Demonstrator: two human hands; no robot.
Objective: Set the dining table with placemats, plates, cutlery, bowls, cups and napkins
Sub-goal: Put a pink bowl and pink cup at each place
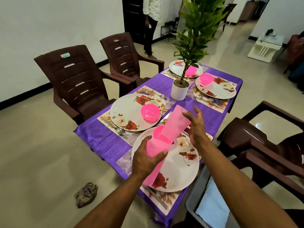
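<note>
I hold a slanted stack of pink cups (166, 135) over the near plate (179, 171). My left hand (146, 160) grips the lower part of the stack. My right hand (195, 127) holds the upper cup (176, 120) at its far end, thumb on top. A pink bowl (157, 133) on the near plate is partly hidden behind the cups. Three more flowered plates, at the left (126, 112), far right (218, 89) and far end (177, 68), each carry a pink bowl. All plates lie on placemats with cutlery beside them.
A white pot with a tall green plant (179, 91) stands mid-table on the purple cloth (102, 137). Brown chairs stand at the left (74, 83) and right (263, 140). A grey bin with white cloth (212, 209) sits bottom right. A person (150, 25) stands behind.
</note>
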